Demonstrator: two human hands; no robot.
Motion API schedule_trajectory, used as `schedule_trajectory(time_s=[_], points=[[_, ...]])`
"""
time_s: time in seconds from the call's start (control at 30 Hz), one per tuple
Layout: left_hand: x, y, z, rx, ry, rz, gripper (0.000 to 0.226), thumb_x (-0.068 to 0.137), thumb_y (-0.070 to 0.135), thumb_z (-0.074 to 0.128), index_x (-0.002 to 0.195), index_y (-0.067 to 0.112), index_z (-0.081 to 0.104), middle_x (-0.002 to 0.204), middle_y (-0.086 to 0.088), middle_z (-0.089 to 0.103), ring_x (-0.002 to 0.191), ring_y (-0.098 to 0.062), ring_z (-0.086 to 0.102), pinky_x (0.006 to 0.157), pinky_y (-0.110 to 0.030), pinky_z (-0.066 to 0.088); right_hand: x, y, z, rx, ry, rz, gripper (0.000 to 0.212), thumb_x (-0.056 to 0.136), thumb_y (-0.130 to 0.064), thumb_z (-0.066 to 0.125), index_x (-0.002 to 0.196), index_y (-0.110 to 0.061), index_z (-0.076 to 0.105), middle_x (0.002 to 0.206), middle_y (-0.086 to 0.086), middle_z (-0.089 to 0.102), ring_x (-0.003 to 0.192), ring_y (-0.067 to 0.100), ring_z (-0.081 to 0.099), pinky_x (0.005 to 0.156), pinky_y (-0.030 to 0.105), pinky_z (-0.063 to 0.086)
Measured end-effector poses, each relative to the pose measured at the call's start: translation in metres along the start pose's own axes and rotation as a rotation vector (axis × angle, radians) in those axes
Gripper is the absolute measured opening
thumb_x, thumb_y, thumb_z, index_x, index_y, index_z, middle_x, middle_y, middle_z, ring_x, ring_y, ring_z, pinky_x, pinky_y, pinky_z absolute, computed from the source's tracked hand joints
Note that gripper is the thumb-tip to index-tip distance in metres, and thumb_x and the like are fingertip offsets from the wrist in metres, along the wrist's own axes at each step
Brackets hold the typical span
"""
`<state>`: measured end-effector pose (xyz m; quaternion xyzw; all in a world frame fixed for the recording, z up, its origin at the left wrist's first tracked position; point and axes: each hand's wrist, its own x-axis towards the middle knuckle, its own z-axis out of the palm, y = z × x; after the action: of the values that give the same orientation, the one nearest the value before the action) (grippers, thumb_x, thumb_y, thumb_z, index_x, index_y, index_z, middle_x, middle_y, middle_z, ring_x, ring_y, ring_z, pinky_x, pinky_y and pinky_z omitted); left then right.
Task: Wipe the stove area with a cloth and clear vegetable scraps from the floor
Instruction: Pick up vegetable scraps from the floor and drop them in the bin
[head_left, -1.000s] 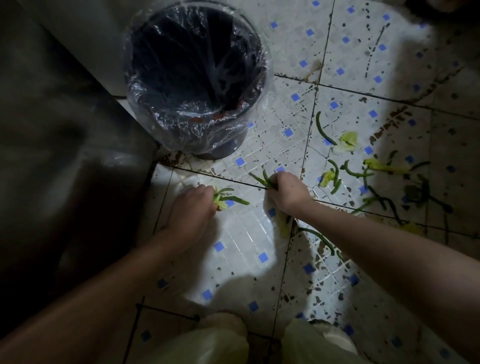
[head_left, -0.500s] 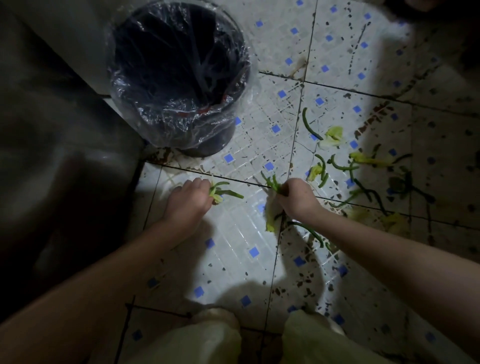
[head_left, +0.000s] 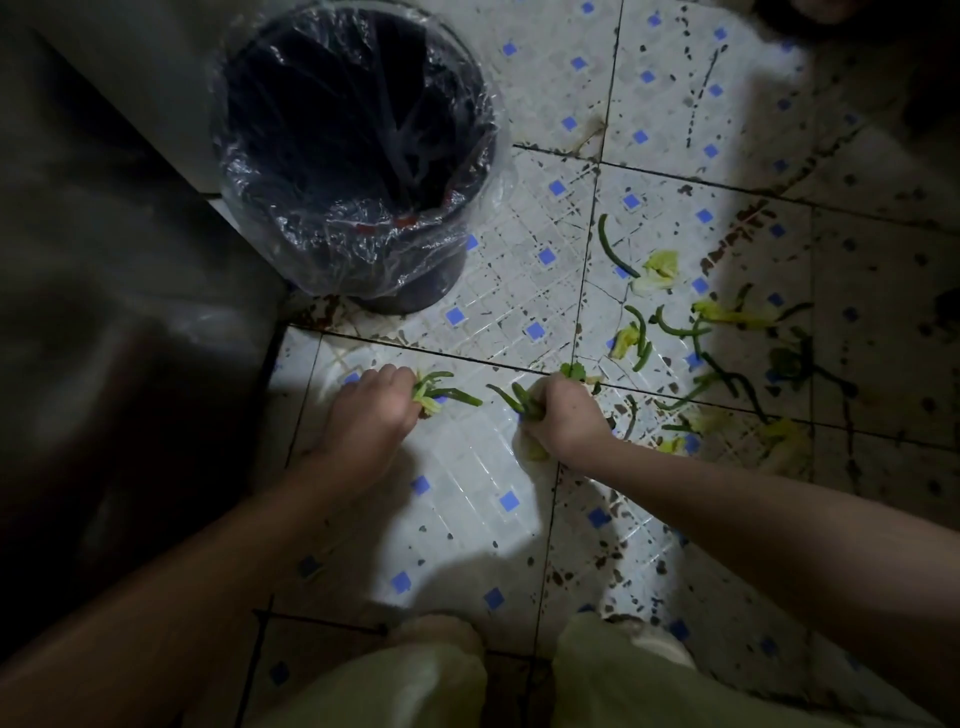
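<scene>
Each curled round a bunch of green and yellow vegetable scraps (head_left: 441, 392), the left hand (head_left: 371, 410) sits nearer the black plastic-lined bin (head_left: 415, 270) straight ahead, while the right hand (head_left: 566, 415) has loose green strips (head_left: 675, 330) on the white tiled floor (head_left: 467, 499) at its right.

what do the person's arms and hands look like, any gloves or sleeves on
No gloves: the left hand and the right hand are bare. The left forearm and right forearm are bare too, and no sleeve comes into view. No watch, bracelet or ring shows in the dim light.
</scene>
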<state>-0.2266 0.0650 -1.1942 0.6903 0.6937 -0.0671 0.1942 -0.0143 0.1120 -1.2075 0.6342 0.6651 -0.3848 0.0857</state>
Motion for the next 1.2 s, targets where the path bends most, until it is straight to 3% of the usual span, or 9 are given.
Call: schedule_trajectory(time_s=[0.2,0.33,0.47,0.53,0.63,0.7,0.77,1.03,1.2], points=[[0.000,0.000,0.001,0.009,0.000,0.024,0.026,0.093,0.025,0.051,0.109,0.004,0.056,0.107,-0.016,0.058,0.100,-0.034,0.053,0.083,-0.042,0.039,0.000,0.001,-0.003,0.036,-0.013,0.001,0.011,0.086,-0.009,0.062,0.078,-0.013,0.067,0.075,0.007,0.066,0.073,0.024,0.064,0.068,0.035,0.056],[0.001,0.004,-0.003,0.013,0.000,0.023,0.029,0.095,0.027,0.046,0.117,0.008,0.052,0.114,-0.011,0.055,0.107,-0.030,0.050,0.086,-0.040,0.038,-0.004,0.000,-0.001,0.044,-0.019,-0.010,0.022,0.087,-0.003,0.050,0.084,-0.014,0.069,0.080,0.005,0.066,0.076,0.024,0.062,0.071,0.036,0.055],[0.005,0.008,-0.008,0.015,-0.006,0.002,0.031,0.096,0.029,0.046,0.121,0.012,0.050,0.118,-0.007,0.055,0.110,-0.026,0.050,0.087,-0.037,0.039,-0.006,0.002,-0.009,0.025,0.023,-0.001,0.029,0.085,-0.003,0.054,0.061,-0.021,0.053,0.064,-0.001,0.055,0.061,0.017,0.054,0.049,0.025,0.042],[0.005,0.010,-0.010,0.036,0.000,0.008,0.030,0.096,0.031,0.046,0.120,0.013,0.049,0.119,-0.006,0.055,0.111,-0.026,0.050,0.087,-0.036,0.039,-0.005,0.001,-0.017,0.007,0.055,-0.001,0.023,0.088,-0.012,0.058,0.066,-0.016,0.051,0.070,0.003,0.056,0.058,0.014,0.051,0.048,0.028,0.044],[0.003,0.016,-0.016,0.054,0.058,0.039,0.029,0.096,0.033,0.046,0.118,0.015,0.049,0.117,-0.005,0.055,0.110,-0.024,0.050,0.088,-0.035,0.038,-0.005,-0.002,-0.035,0.006,0.111,-0.033,0.020,0.088,-0.023,0.061,0.075,-0.010,0.056,0.074,0.008,0.059,0.061,0.020,0.056,0.047,0.032,0.045],[0.003,0.021,-0.024,0.043,0.102,0.074,0.027,0.096,0.033,0.047,0.115,0.014,0.049,0.114,-0.005,0.055,0.108,-0.024,0.051,0.087,-0.034,0.038,-0.005,-0.003,-0.050,-0.080,0.154,-0.075,0.007,0.087,-0.010,0.056,0.087,-0.004,0.060,0.085,0.014,0.062,0.072,0.028,0.059,0.062,0.040,0.054],[0.002,0.028,-0.034,0.057,0.148,0.122,0.024,0.096,0.033,0.047,0.112,0.015,0.049,0.111,-0.004,0.055,0.106,-0.023,0.052,0.086,-0.033,0.039,-0.006,-0.004,-0.065,-0.152,0.206,-0.108,0.011,0.087,-0.002,0.050,0.092,-0.003,0.059,0.089,0.016,0.062,0.075,0.030,0.059,0.069,0.044,0.055],[0.010,0.055,-0.097,0.126,0.350,0.223,0.025,0.099,0.029,0.040,0.116,0.011,0.046,0.112,-0.006,0.052,0.103,-0.025,0.050,0.084,-0.035,0.038,-0.016,-0.016,-0.130,-0.281,0.369,-0.222,0.006,0.088,-0.004,0.050,0.086,-0.004,0.056,0.086,0.014,0.057,0.073,0.029,0.053,0.060,0.037,0.044],[0.026,0.050,-0.144,0.240,0.468,0.155,0.024,0.098,0.025,0.045,0.115,0.009,0.045,0.113,-0.009,0.052,0.103,-0.029,0.050,0.080,-0.037,0.037,-0.015,-0.034,-0.163,-0.322,0.444,-0.282,0.007,0.091,-0.009,0.051,0.089,-0.006,0.057,0.089,0.012,0.056,0.076,0.028,0.053,0.064,0.039,0.046]])
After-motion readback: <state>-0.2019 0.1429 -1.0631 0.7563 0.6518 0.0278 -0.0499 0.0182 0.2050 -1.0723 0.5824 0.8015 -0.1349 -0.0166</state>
